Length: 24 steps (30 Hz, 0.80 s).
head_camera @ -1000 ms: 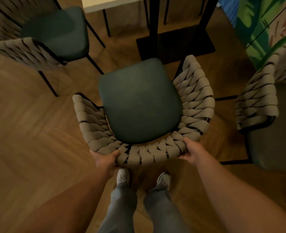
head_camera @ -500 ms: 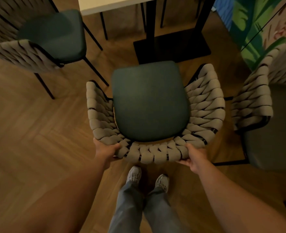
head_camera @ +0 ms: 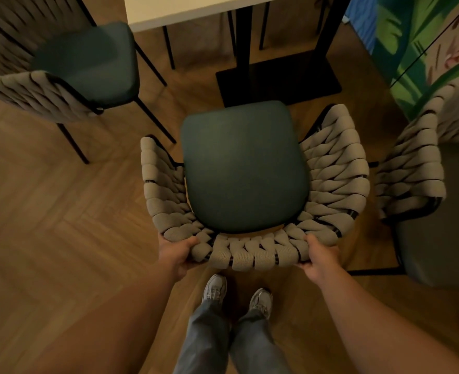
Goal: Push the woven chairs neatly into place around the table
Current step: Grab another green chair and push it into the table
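Note:
A woven chair (head_camera: 246, 171) with a dark green seat and beige woven back stands right in front of me, facing the table (head_camera: 185, 8). My left hand (head_camera: 178, 252) grips the left end of its curved backrest. My right hand (head_camera: 319, 255) grips the right end. The seat's front edge lies close to the table's black base plate (head_camera: 279, 76). A second woven chair (head_camera: 85, 66) stands to the left by the table's corner. A third woven chair (head_camera: 422, 184) is at the right edge.
The floor is wooden herringbone parquet (head_camera: 61, 225). My legs and grey shoes (head_camera: 236, 295) are just behind the held chair. A wall with a green leaf print (head_camera: 417, 41) runs along the right. Black legs of other chairs show beyond the table.
The held chair has turned, so its seat now faces the table squarely, and it has shifted right and closer to the base plate. Both hands have kept their grip on the backrest.

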Each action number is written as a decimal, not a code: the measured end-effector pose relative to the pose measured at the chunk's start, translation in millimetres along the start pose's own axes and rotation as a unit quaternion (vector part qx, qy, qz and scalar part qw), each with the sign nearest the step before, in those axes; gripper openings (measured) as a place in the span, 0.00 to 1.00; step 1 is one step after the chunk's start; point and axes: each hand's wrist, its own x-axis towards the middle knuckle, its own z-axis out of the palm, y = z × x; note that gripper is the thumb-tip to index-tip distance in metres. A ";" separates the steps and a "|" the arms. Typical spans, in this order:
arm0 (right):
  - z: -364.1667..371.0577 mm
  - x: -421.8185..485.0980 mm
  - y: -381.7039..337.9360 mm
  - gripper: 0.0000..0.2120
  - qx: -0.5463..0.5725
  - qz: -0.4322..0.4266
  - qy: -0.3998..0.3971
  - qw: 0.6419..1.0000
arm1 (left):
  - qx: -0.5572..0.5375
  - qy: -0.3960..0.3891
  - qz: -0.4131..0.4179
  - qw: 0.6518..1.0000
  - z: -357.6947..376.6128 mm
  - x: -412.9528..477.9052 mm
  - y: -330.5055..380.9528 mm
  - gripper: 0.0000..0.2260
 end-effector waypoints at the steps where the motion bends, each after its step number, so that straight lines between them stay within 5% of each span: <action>1: -0.5 3.3 -5.1 0.29 -0.002 0.000 -0.004 1.000 | -0.001 -0.001 0.001 1.000 5.3 0.3 1.0 0.34; 13: -4.4 3.5 -36.0 0.28 -0.038 -0.035 -0.069 0.996 | -0.015 -0.010 0.012 1.000 38.0 -2.1 11.2 0.35; 18: -4.9 4.4 -48.0 0.22 -0.059 -0.040 -0.054 0.996 | -0.010 0.001 0.012 1.000 43.8 -7.6 7.3 0.36; 24: -8.0 9.3 -50.9 0.25 -0.057 -0.038 -0.041 0.997 | -0.014 -0.005 0.011 1.000 49.7 -14.2 3.6 0.35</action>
